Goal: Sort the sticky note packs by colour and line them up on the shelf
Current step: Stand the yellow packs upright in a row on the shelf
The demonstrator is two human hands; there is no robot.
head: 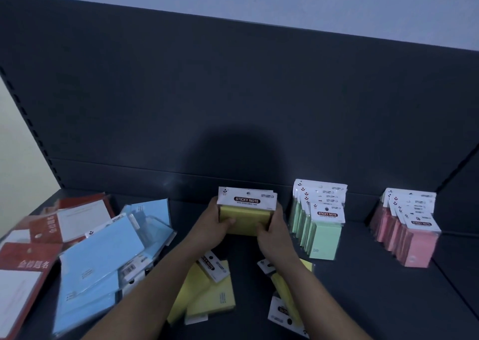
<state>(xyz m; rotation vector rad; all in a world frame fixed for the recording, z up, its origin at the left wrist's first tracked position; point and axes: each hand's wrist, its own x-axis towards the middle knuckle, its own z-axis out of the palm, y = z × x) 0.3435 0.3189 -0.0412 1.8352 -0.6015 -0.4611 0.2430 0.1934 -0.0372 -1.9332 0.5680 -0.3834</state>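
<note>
1. Gripping from both sides, the left hand [216, 224] and right hand [270, 232] close on a small stack of yellow sticky note packs [246, 211], held upright at the far middle of the shelf [363, 300], thumbs pressed on the front face and fingers wrapped behind.
2. Each held pack is a flat rectangular block of matte yellow paper under a glossy white header card printed "STICKY NOTE" in a dark oval.
3. Near the forearms, loose yellow packs [207, 293] lie flat and askew on the shelf, and another yellow pair [285, 300] lies to the right of them, partly under the right arm; their clear wrap shows a slight sheen.
4. To the right of the hands, green packs [320, 225] stand in a neat overlapping row, leaning back toward the rear panel.
5. Farther right, pink packs [409, 236] stand in a similar tidy row, well apart from the green ones.
6. At left, blue packs [103, 256] sprawl in a loose heap, their plastic sleeves shiny.
7. At the far left edge lie red-and-white card packets [39, 241], flat and overlapping.
8. The shelf itself is smooth dark metal, with a plain dark back panel [233, 93].
</note>
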